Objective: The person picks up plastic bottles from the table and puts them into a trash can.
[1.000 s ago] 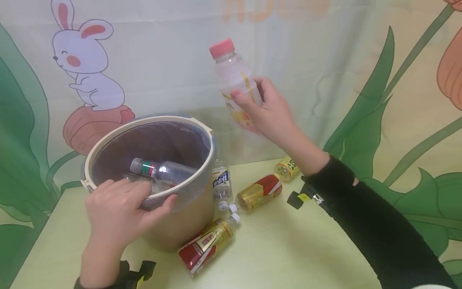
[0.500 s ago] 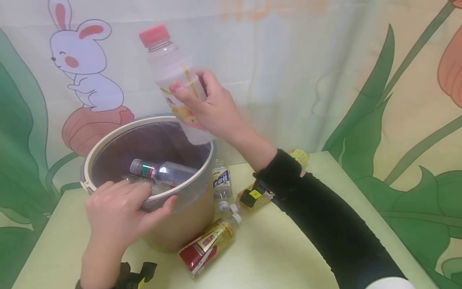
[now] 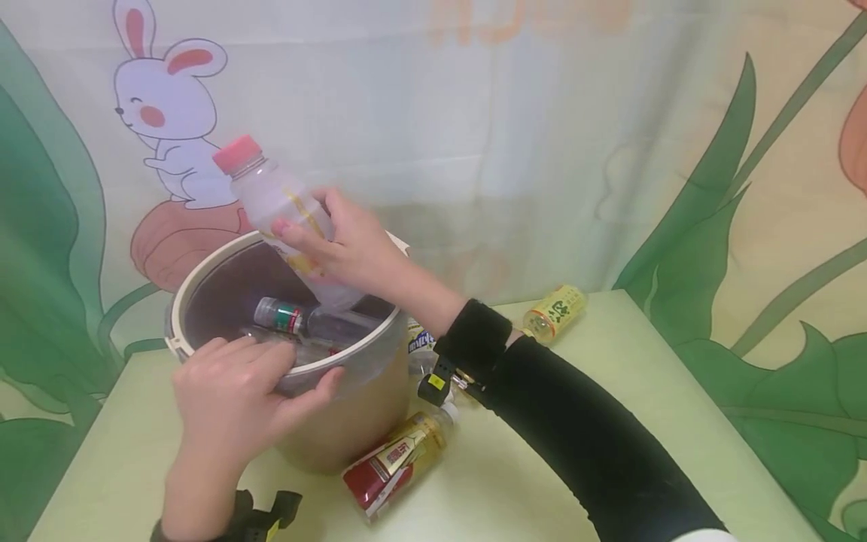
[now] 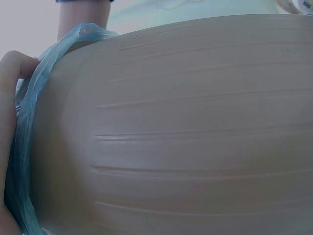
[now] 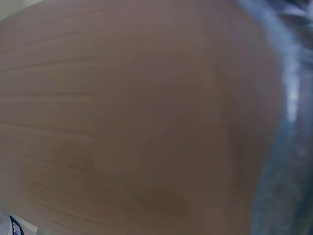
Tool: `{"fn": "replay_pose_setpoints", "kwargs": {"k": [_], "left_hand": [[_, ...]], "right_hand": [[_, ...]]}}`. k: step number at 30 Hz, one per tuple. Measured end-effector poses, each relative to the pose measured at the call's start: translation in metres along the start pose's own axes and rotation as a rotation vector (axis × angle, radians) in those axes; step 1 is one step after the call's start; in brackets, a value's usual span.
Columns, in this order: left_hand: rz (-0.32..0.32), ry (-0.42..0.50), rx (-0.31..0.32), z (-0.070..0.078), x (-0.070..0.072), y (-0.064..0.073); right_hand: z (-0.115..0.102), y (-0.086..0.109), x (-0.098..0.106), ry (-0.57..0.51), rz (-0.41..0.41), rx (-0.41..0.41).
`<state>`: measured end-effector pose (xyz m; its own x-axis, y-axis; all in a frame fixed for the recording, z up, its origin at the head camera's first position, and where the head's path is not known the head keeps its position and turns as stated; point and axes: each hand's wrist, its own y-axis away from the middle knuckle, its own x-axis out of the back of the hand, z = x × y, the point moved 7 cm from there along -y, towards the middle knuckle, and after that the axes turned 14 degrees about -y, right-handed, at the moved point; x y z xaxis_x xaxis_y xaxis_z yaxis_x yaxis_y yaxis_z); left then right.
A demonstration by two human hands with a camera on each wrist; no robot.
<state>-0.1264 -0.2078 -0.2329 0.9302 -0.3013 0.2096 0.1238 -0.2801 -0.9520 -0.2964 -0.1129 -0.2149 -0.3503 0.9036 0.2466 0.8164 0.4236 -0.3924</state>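
Note:
My right hand [image 3: 355, 245] grips a plastic bottle [image 3: 267, 199] with a pink cap and a milky pink body. The bottle tilts over the trash bin [image 3: 359, 425], cap toward the upper left, its base reaching inside the mouth. My left hand [image 3: 233, 403] holds the near side of the rim, fingers curled over the edge and thumb outside. A clear bottle [image 3: 332, 324] with a green-labelled neck lies in the bin. In the left wrist view, a bluish plastic bag liner [image 4: 24, 142] folds over the rim beside my fingers. The right wrist view shows mostly the bin's brown wall [image 5: 146, 117].
A red and gold bottle [image 3: 400, 463] lies against the bin's front right. Farther back, a yellow-labelled bottle [image 3: 555, 312] lies near the table's far edge. A blue-and-white labelled bottle [image 3: 420, 339] is partly hidden by my right wrist. A printed rabbit curtain [image 3: 542, 135] hangs behind the table [image 3: 542, 467].
My right hand has carried the pink-capped bottle left, from beside the bin to over its mouth, then lowered it. My left hand keeps its hold on the rim.

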Motion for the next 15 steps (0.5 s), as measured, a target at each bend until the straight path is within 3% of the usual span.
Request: {"fn": "replay_pose_setpoints", "kwargs": {"k": [3,6,11,15], "left_hand": [[-0.01,-0.001,-0.003,0.001,-0.001,0.0],[-0.008,-0.001,-0.003,0.001,-0.002,0.0],[0.006,0.006,-0.002,0.002,-0.003,0.0],[0.007,0.008,-0.002,0.002,-0.002,-0.001]], "right_hand": [[0.008,-0.001,-0.004,0.067,-0.036,-0.041],[0.013,-0.001,-0.005,0.221,-0.062,-0.054],[0.016,0.0,-0.006,0.477,-0.079,-0.039],[0.016,-0.001,-0.012,0.573,-0.104,-0.022]]}}
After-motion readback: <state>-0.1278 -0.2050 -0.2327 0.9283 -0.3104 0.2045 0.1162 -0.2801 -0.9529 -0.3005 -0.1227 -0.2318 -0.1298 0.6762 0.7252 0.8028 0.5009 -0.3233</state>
